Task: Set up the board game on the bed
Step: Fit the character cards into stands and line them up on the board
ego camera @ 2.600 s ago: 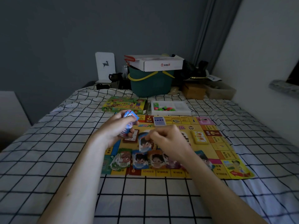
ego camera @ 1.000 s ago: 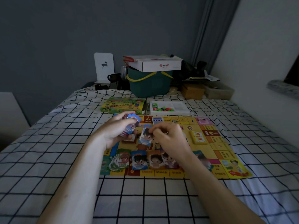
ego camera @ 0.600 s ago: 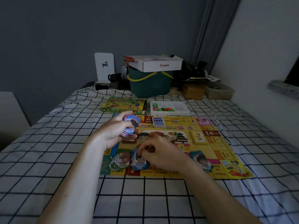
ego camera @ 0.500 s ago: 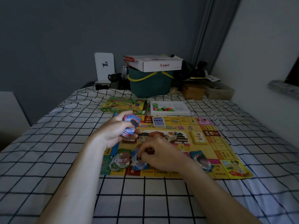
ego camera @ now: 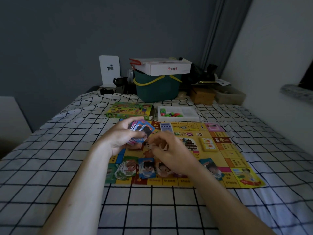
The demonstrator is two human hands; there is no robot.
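left hand (ego camera: pixel 122 138) gripping fanned cards (ego camera: pixel 141 131), right hand (ego camera: pixel 169 153) curled

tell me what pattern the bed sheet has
The bed sheet is white with a grid of thin dark lines, seen clearly in the head view.

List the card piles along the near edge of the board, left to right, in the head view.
Green card pile → blue card pile → pink card pile, partly under the right hand → blue-bordered pile.
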